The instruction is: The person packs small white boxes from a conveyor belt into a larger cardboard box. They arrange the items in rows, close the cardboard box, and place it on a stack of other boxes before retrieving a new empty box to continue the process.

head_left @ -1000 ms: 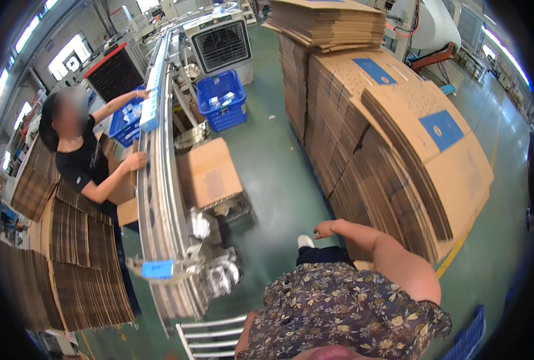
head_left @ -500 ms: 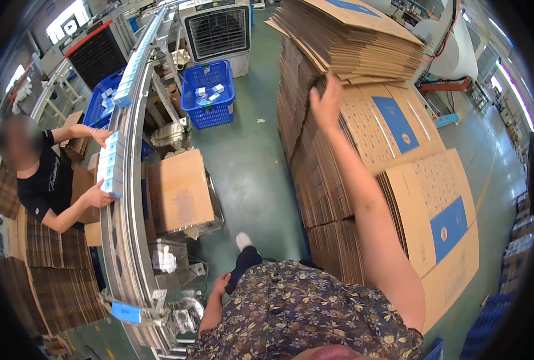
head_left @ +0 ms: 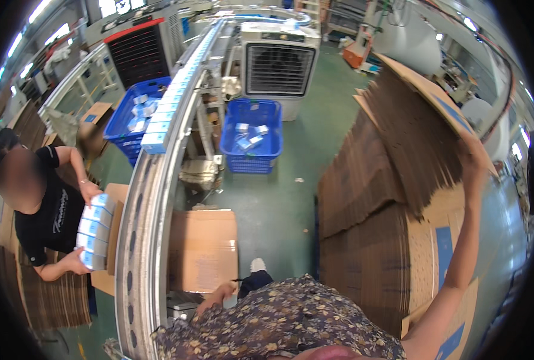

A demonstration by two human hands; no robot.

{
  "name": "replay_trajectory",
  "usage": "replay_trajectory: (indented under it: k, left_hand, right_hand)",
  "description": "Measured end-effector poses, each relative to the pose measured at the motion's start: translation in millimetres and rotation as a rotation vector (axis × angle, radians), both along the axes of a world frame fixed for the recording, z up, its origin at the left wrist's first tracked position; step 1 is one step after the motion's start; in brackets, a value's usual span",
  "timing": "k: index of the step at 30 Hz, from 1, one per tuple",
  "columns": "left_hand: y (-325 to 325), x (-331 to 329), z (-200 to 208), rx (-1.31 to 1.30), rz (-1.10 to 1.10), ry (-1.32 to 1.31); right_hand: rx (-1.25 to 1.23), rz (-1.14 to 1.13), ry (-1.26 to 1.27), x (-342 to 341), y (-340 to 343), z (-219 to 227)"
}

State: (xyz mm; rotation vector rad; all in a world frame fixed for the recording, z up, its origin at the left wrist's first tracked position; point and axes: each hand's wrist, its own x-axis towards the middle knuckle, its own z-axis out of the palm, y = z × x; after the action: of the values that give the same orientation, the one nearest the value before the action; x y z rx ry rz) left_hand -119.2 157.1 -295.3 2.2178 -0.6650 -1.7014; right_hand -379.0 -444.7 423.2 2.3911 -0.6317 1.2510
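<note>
My right arm reaches out along the right side. My right hand (head_left: 473, 155), slightly blurred, is closed at the near right edge of a thick bundle of flattened cardboard cartons (head_left: 415, 135). Some of its fingers are hidden against the cardboard. The bundle lies tilted on top of a taller stack of flattened cartons (head_left: 363, 264), its edges fanned unevenly. Low beside my waist is my left hand (head_left: 220, 294), near an upright brown carton (head_left: 202, 249); its fingers are too small and blurred to read.
A conveyor (head_left: 136, 240) runs along the left, carrying a row of small white-blue boxes (head_left: 166, 114). Across it, a co-worker (head_left: 54, 210) holds several such boxes over an open carton. A blue basket (head_left: 252, 165) stands before an air cooler (head_left: 279, 69).
The view has swung left. My right hand has moved from the bundle's near left corner to its near right edge. The co-worker has brought the boxes off the conveyor toward the open carton.
</note>
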Motion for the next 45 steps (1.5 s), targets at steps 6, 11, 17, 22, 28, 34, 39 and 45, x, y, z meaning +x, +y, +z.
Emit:
replay_trajectory:
  k: [6, 11, 17, 22, 28, 34, 39, 45]
  left_hand:
    - [-177, 186, 134, -0.379, 0.26, -0.584]
    - [-240, 241, 251, -0.815, 0.625, -0.776]
    - [-200, 256, 362, -0.472, 0.654, -1.303]
    - [-158, 211, 442, -0.504, 1.001, -1.141]
    - [-212, 181, 431, 0.001, 0.871, -1.072]
    - [-257, 175, 378, -0.198, 1.076, -0.883]
    - [-207, 182, 368, -0.499, 1.209, -0.754]
    - [-139, 164, 338, -0.412, 1.118, -1.076]
  right_hand:
    - [-0.176, 0.117, -0.022, 197, 57, 29]
    - [-0.095, 0.574, 0.303, 360, 58, -13]
    - [0.177, 1.411, 0.789, 512, 36, -39]
    - [0.861, 1.884, 0.87, 672, 27, -133]
    - [1.638, 1.227, 0.666, 777, 166, -381]
    - [1.872, 1.411, 0.672, 715, 245, -437]
    - [1.638, 1.553, 0.754, 737, 234, -451]
    - [1.613, 1.467, 1.098, 721, 210, -417]
